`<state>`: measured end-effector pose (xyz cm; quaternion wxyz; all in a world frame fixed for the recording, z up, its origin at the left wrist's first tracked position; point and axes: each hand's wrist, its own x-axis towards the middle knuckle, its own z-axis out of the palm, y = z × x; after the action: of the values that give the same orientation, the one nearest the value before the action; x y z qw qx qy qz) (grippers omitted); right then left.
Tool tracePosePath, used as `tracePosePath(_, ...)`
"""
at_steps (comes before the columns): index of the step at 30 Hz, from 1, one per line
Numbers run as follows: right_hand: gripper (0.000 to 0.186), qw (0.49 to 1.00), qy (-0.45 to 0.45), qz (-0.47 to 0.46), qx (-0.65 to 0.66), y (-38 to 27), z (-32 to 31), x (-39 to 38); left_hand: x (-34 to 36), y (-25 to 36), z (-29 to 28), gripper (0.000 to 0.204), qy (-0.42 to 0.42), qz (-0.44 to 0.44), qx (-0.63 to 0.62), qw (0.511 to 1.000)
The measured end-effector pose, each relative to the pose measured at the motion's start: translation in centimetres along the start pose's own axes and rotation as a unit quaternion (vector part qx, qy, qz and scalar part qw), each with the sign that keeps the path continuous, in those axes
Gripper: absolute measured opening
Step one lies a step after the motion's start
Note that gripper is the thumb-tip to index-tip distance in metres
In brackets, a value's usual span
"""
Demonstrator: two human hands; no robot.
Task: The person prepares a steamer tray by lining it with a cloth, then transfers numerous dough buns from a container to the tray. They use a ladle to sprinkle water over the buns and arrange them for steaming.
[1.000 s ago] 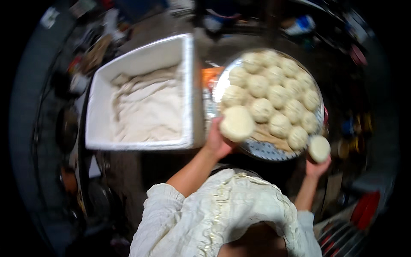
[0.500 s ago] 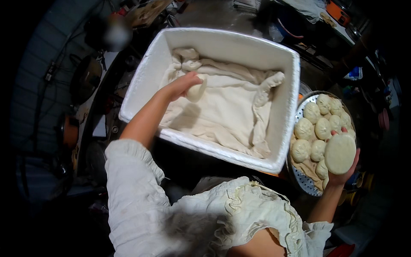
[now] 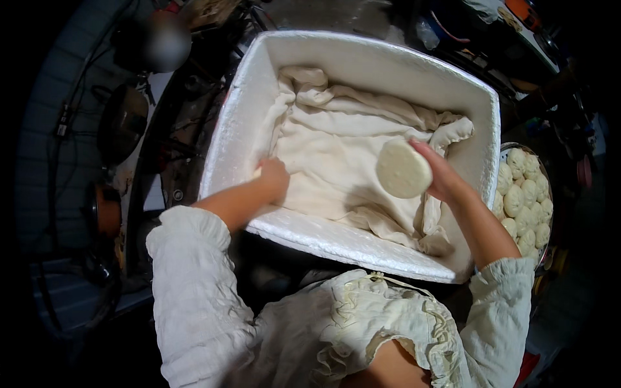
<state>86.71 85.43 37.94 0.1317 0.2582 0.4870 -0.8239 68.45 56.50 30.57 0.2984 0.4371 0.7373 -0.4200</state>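
A white foam box point(image 3: 362, 258) stands in front of me, lined with a rumpled cream cloth point(image 3: 336, 155). My right hand point(image 3: 440, 171) holds a steamed bun point(image 3: 402, 169) over the right part of the lining, its flat pale underside turned up. At the box's near left corner, my left hand point(image 3: 275, 178) is low against the cloth with curled fingers. A small pale bit shows at its fingertips; whether this is a bun or the cloth I cannot tell. Several pleated buns point(image 3: 527, 194) lie on a round tray to the right, partly hidden by the box and my right forearm.
Dark cluttered surfaces surround the box. On the left are a dark round pan point(image 3: 123, 123) and an orange-brown pot point(image 3: 105, 210). An orange pot point(image 3: 522, 11) stands at the far right, with a dark bucket point(image 3: 446, 29) behind the box.
My right hand has carried its bun from above the tray leftward into the box. My left hand has moved down to the near left corner. The box appears further right in view.
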Motion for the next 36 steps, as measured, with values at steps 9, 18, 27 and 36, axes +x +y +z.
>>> tracePosePath(9, 0.053, 0.992, -0.033, 0.013, -0.121, 6.7, 9.4, 16.3, 1.1, -1.6, 2.4, 0.038, 0.065, 0.05, -0.017, 0.997)
tracePosePath(18, 0.077, 0.806, 0.043, -0.312, -0.5, 16.0, 17.2, 22.3, -1.8, -2.6, 1.9, 0.046, 0.02, 0.013, -0.145, 0.989)
tracePosePath(27, 0.086, 0.838, 0.031, -0.223, -0.497, 12.8, 16.0, 20.5, -10.6, -10.5, -0.7, 0.05, 0.562, -0.237, -0.328, 0.721)
tracePosePath(36, 0.103, 0.788, 0.01, -0.234, -0.569, 15.7, 16.8, 19.8, -9.1, -12.4, 6.4, 0.041, 0.173, -0.053, -0.82, 0.542)
